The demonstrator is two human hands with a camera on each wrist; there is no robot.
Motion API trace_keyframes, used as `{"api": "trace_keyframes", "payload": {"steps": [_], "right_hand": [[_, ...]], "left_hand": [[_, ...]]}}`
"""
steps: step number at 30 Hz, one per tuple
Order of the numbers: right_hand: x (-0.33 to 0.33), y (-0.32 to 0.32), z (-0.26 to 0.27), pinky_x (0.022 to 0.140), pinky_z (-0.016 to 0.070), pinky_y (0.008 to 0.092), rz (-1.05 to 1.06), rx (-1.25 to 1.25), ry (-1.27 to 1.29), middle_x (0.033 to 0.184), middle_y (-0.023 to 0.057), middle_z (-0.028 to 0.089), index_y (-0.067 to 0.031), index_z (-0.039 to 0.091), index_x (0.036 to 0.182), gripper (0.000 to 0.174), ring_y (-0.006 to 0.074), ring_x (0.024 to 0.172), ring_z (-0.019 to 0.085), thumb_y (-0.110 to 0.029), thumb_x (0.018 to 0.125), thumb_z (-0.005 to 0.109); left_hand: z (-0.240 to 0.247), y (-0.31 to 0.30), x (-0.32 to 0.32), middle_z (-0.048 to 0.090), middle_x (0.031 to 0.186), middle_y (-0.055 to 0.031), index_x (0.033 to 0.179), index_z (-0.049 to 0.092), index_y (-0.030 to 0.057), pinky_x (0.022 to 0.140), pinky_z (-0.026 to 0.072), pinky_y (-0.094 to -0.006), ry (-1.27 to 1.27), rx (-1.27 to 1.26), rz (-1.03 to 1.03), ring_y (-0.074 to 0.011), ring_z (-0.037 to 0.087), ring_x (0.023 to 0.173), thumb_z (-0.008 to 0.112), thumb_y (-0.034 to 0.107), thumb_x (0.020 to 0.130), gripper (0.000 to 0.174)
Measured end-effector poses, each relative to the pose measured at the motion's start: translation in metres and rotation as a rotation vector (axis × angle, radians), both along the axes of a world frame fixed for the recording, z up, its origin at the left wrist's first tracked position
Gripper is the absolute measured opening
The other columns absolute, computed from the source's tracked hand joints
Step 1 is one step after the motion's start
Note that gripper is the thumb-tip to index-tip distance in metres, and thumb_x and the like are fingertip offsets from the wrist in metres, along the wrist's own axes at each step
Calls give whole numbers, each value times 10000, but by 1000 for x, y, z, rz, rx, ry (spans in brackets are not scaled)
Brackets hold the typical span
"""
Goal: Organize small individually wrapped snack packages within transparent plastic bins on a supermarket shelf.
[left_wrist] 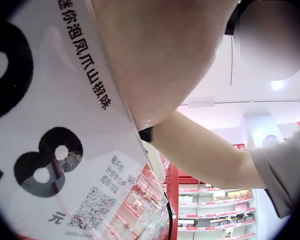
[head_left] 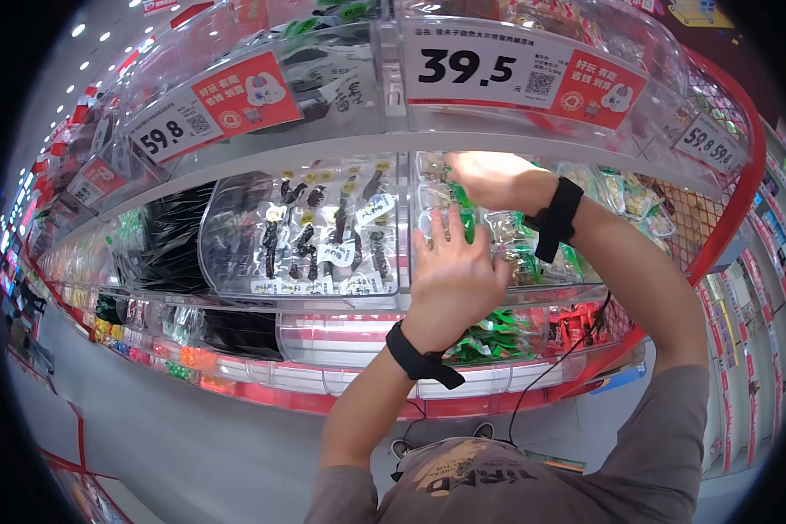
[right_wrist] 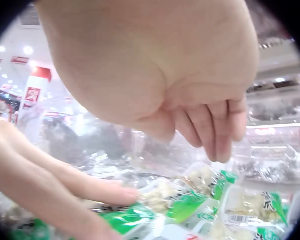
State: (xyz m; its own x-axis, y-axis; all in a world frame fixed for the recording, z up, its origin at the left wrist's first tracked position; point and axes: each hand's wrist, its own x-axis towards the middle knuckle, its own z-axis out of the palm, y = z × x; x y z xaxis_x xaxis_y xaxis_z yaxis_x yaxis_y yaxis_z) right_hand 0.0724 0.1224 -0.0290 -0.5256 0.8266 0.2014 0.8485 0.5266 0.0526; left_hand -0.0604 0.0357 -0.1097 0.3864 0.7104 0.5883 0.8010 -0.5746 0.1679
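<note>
Clear and green snack packets (right_wrist: 185, 205) fill a transparent bin on the middle shelf. My left hand (head_left: 454, 279) reaches into its front part, fingers spread and straight; in the right wrist view its fingertips (right_wrist: 122, 195) lie on a green-printed packet (right_wrist: 127, 217). Farther back over the same bin is my right hand (head_left: 493, 179). Seen by the right wrist camera, the right hand's fingers (right_wrist: 220, 130) hang slightly bent above the packets, holding nothing. A price card (left_wrist: 65, 150) fills much of the left wrist view, beside the heel of my left hand (left_wrist: 160, 55).
A clear divider (head_left: 403, 227) separates this bin from one of dark-coloured packets (head_left: 310, 236) at left. Above the hands runs an upper shelf edge with a price sign (head_left: 498, 74). A red rim (head_left: 751, 175) curves round the right end. Green packets (head_left: 498, 336) lie below.
</note>
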Motion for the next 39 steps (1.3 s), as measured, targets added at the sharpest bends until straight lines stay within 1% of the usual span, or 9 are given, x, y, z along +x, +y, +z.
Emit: {"api": "trace_keyframes", "payload": {"steps": [1, 3, 6, 11, 14, 17, 19, 24, 39], "right_hand": [[21, -17, -11, 760, 493, 400, 359, 391, -44, 826, 178, 622, 56, 556, 904, 149, 321, 829, 629, -56, 806, 553], [15, -75, 7, 790, 495, 399, 220, 273, -249, 951, 159, 634, 42, 582, 939, 188, 290, 902, 627, -57, 778, 576], [37, -132, 25, 805, 495, 391, 403, 252, 183, 1007, 165, 638, -5, 588, 919, 192, 293, 962, 629, 36, 735, 551], [141, -156, 44, 765, 485, 421, -11, 43, 195, 877, 158, 635, 7, 580, 808, 143, 327, 839, 633, 95, 727, 500], [182, -131, 20, 808, 488, 433, -350, 50, -28, 928, 192, 605, 3, 604, 932, 175, 377, 904, 598, 3, 766, 548], [234, -93, -7, 891, 470, 418, -52, 366, -4, 1134, 238, 596, 8, 568, 1171, 358, 381, 1068, 583, -32, 816, 541], [246, -52, -9, 969, 439, 425, -365, 230, -154, 1261, 247, 546, -2, 486, 1310, 540, 381, 1166, 537, -153, 810, 624], [240, -26, 4, 981, 433, 427, -543, -44, -56, 1233, 245, 573, -2, 494, 1301, 869, 389, 1168, 537, -255, 557, 865], [193, -173, -16, 597, 524, 372, -251, 680, 118, 961, 151, 644, 0, 589, 992, 418, 317, 763, 657, -46, 626, 785]], "left_hand": [[-1, -2, -1, 499, 1320, -315, 1180, 589, 1, 1027, 363, -596, -27, 18, -11, -478, 446, 1278, 556, 343, 867, 465], [-1, -4, -1, 494, 1331, -313, 1205, 583, 7, 1047, 356, -571, -19, 31, -1, -460, 434, 1296, 556, 325, 865, 467], [6, -6, 1, 491, 1343, -308, 1218, 579, 10, 1083, 332, -534, -7, -25, 36, -442, 422, 1313, 555, 288, 859, 455], [8, -5, 0, 492, 1348, -293, 1201, 572, -11, 1136, 263, -512, 2, -2, 43, -433, 407, 1322, 552, 235, 844, 433], [12, -5, 0, 487, 1353, -286, 1211, 566, -17, 1137, 259, -515, 18, -5, 23, -430, 400, 1327, 556, 226, 842, 442], [12, -5, 0, 483, 1358, -276, 1230, 563, -14, 1136, 258, -515, 5, 2, -9, -424, 394, 1332, 565, 223, 842, 455], [12, -4, -1, 485, 1357, -273, 1238, 561, -16, 1135, 259, -513, -17, 11, -9, -421, 396, 1331, 572, 224, 840, 465], [11, -4, -4, 490, 1352, -268, 1235, 564, -21, 1130, 266, -511, -32, 15, 1, -418, 409, 1317, 582, 230, 837, 471], [17, -10, -5, 501, 1353, -235, 1164, 599, -15, 1130, 280, -484, -57, -62, -57, -393, 414, 1315, 604, 180, 813, 401]]}}
